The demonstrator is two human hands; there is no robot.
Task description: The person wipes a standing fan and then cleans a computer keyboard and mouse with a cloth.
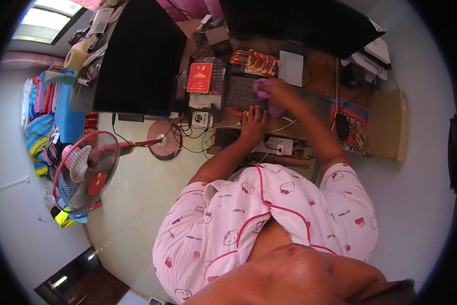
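Note:
My right hand (283,93) grips a crumpled purple cloth (262,87) over a dark keyboard (240,91) on the wooden desk (316,72). Part of the cloth hangs down below the hand. My left hand (253,124) lies palm down at the desk's front edge, fingers apart, just below the keyboard. A small red and yellow item (236,111) is beside its fingertips; whether they touch it I cannot tell. Behind the keyboard are red and yellow battery packs (256,61) and a sheet of printed paper (291,68).
Two dark monitors (140,57) (301,26) stand on the desk. A red box (200,77) lies left of the keyboard. Loose cables (190,129) hang near a standing fan (87,171). Under the desk edge sits a white power strip (280,146); a cardboard box (386,126) is at right.

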